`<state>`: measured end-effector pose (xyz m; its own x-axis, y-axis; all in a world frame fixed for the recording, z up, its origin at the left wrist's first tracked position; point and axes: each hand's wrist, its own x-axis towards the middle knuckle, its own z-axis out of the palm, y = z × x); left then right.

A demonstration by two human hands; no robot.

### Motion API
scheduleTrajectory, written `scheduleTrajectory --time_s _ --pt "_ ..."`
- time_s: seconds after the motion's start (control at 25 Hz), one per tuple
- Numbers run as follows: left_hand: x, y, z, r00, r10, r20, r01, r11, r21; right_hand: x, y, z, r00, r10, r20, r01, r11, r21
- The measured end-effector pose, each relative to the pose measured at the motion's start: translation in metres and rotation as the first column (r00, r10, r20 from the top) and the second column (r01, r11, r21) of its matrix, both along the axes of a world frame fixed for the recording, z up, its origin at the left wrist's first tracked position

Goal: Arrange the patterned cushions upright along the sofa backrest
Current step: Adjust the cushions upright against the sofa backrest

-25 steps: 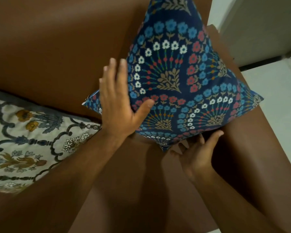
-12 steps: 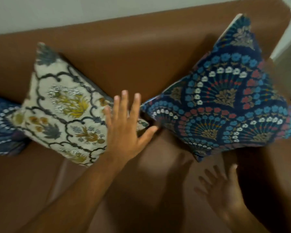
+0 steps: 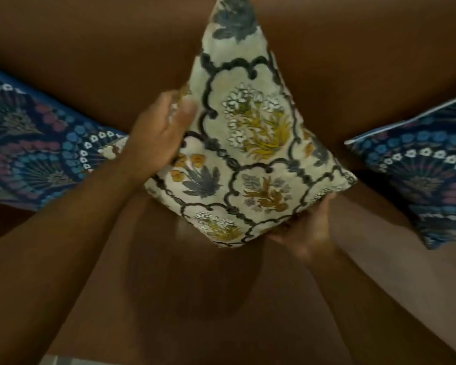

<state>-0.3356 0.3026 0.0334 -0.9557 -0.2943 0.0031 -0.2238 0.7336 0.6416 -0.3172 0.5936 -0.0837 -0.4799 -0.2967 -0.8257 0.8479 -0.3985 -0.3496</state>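
- The left hand (image 3: 159, 135) grips the cream cushion (image 3: 250, 143) at its left edge, fingers curled behind the fabric, thumb pressed on the front.
- The right hand (image 3: 309, 227) cups the cushion's lower right edge from beneath, palm up, fingers mostly hidden under the cloth.
- The cream cushion stands on one corner, diamond-wise, in the middle of the sofa (image 3: 90, 48), its top corner against the backrest. Whether its bottom corner touches the seat I cannot tell.
- Its cover is woven cloth, cream, with dark scalloped outlines framing yellow, white and grey-blue flower sprays.
- The left blue cushion (image 3: 32, 143) leans against the backrest, just beside the left wrist; navy cloth with fan-shaped rows of blue, red and white blossoms.
- The right blue cushion (image 3: 427, 164) has the same print and a pale piped edge; it sits apart from the cream one.
- The sofa is smooth brown, leather-like, with a soft sheen on the seat.
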Motion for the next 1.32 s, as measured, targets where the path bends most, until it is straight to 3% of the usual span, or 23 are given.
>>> scheduleTrajectory --time_s 0.2,0.32,0.48,0.68,0.88,1.0,1.12,1.24,1.32 --pt "0.003 0.007 -0.006 0.980 0.025 -0.196 0.011 0.983 0.184 0.010 0.006 0.016 0.974 -0.038 -0.222 0.056 0.996 0.076" --pt "-0.001 0.021 -0.012 0.973 0.069 -0.220 -0.015 0.971 0.240 -0.012 0.025 0.020 0.938 -0.039 -0.345 0.086 0.989 0.123" --pt "-0.012 0.026 -0.020 0.968 0.081 -0.239 -0.017 0.967 0.256 -0.031 0.019 0.022 0.942 0.007 -0.336 0.059 0.981 0.185" --pt "-0.003 0.021 -0.021 0.969 0.033 -0.247 0.029 0.969 0.244 -0.004 0.020 0.011 0.953 -0.087 -0.290 0.163 0.954 0.251" --pt "0.026 -0.005 -0.009 0.980 -0.079 -0.181 0.087 0.996 0.035 0.051 -0.014 0.001 0.979 -0.164 -0.119 0.200 0.880 0.432" --pt "0.071 -0.066 0.004 0.987 -0.124 -0.097 0.083 0.932 -0.352 0.106 -0.085 -0.006 0.995 0.097 -0.023 -0.065 0.802 0.594" --pt "0.120 -0.175 0.028 0.985 -0.046 -0.168 -0.061 0.812 -0.580 0.145 -0.189 -0.009 0.962 0.273 0.012 -0.246 0.848 0.469" --pt "0.151 -0.303 0.044 0.972 0.088 -0.217 -0.198 0.806 -0.557 0.151 -0.307 0.000 0.960 0.275 -0.060 -0.246 0.922 0.300" --pt "0.157 -0.368 0.040 0.979 0.121 -0.163 -0.187 0.846 -0.499 0.139 -0.369 0.003 0.978 0.189 -0.090 -0.163 0.957 0.242"
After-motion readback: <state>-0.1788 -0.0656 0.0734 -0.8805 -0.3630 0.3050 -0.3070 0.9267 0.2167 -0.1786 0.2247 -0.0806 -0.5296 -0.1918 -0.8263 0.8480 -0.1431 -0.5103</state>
